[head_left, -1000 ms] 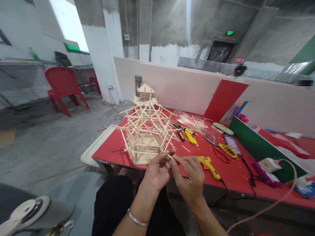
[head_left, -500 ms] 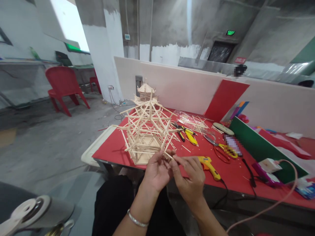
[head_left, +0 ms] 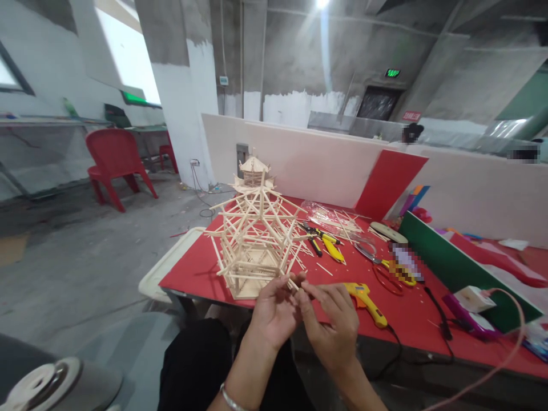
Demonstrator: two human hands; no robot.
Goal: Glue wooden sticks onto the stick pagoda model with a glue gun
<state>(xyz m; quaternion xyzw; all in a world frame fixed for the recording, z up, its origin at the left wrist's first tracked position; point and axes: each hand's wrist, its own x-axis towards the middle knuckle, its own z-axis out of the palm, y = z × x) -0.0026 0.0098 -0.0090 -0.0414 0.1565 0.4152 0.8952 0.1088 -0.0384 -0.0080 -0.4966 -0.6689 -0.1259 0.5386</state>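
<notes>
A tiered pagoda model (head_left: 256,228) built of thin wooden sticks stands on the red table (head_left: 406,319) near its left end. Just in front of the model, over the table's near edge, my left hand (head_left: 274,311) and my right hand (head_left: 331,325) meet fingertip to fingertip. Both pinch the same short wooden stick (head_left: 294,284), which touches the model's lower right side. A silver bracelet (head_left: 231,398) circles my left wrist.
A yellow glue gun (head_left: 367,299) with a black cord lies right of my hands. Yellow pliers (head_left: 327,240), scissors (head_left: 391,264), loose sticks and a plastic bag (head_left: 331,214) sit behind. A green board (head_left: 454,264) and a red chair (head_left: 115,160) stand farther off.
The view has tilted upward, so table and hands sit lower in frame. Both hands keep pinching the stick at the model's lower edge, barely shifting.
</notes>
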